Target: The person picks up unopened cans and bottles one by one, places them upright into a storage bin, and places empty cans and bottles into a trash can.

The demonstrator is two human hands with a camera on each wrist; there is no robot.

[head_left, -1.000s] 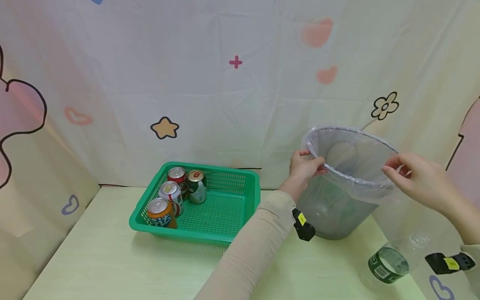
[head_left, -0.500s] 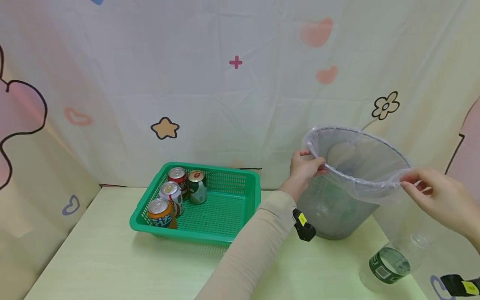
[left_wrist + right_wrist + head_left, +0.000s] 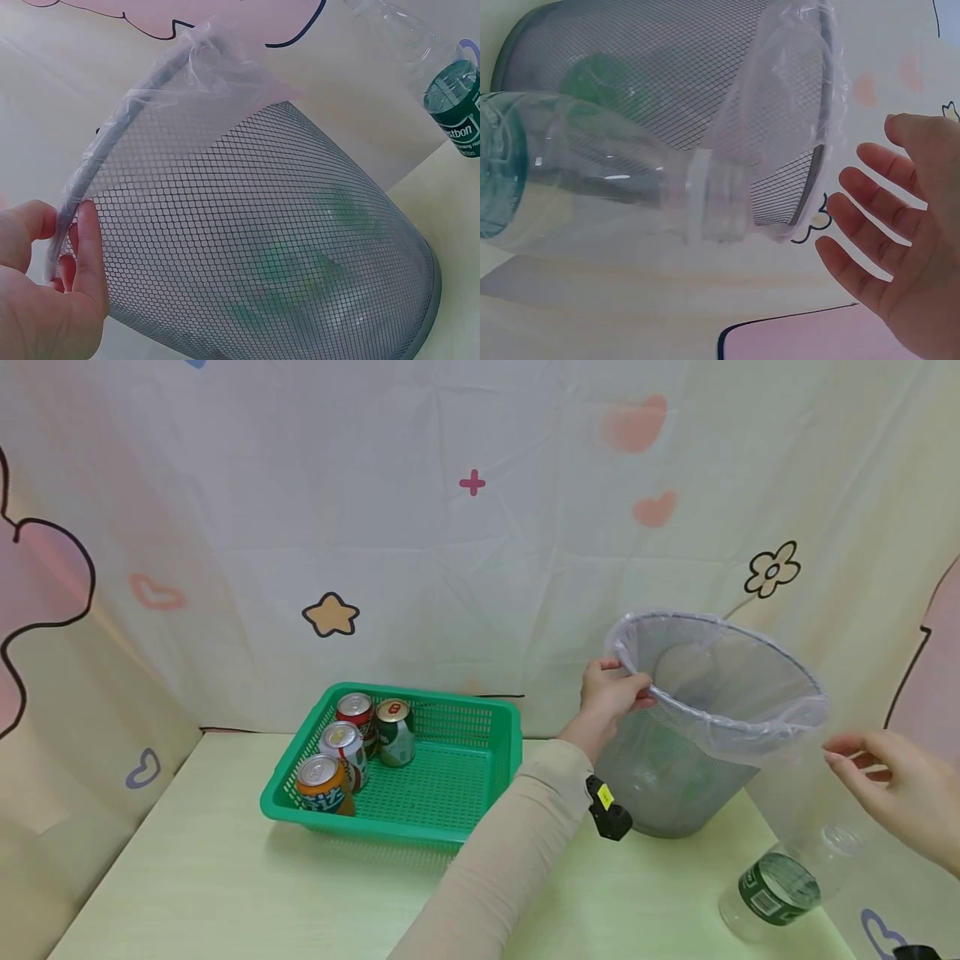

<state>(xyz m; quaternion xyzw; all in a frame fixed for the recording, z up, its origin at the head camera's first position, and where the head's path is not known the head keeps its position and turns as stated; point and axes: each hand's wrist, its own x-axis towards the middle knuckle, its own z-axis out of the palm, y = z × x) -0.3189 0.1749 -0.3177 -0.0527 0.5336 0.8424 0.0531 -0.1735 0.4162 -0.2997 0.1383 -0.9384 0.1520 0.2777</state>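
Observation:
A grey wire-mesh bin (image 3: 660,785) stands at the right of the table, with a thin clear plastic bag (image 3: 750,745) folded over its rim. My left hand (image 3: 609,700) pinches the rim and bag at the near left, thumb and fingers on either side, as the left wrist view shows. Right of the rim, my right hand (image 3: 900,789) hovers apart from the bag. Its fingers (image 3: 870,225) are loosely bent and hold nothing. Below that hand stands a clear plastic bottle (image 3: 783,885) with a green label. Through the mesh, blurred green and clear items (image 3: 292,270) show inside the bin.
A green plastic basket (image 3: 442,837) sits left of the bin. Several drink cans stand at its left side, among them an orange can (image 3: 324,787) and a dark green can (image 3: 394,735). Behind the table hangs a patterned cloth (image 3: 480,568).
My right hand pulled the bag's edge outward over the right of the rim, then let go and moved right and down. My left hand keeps its grip on the rim.

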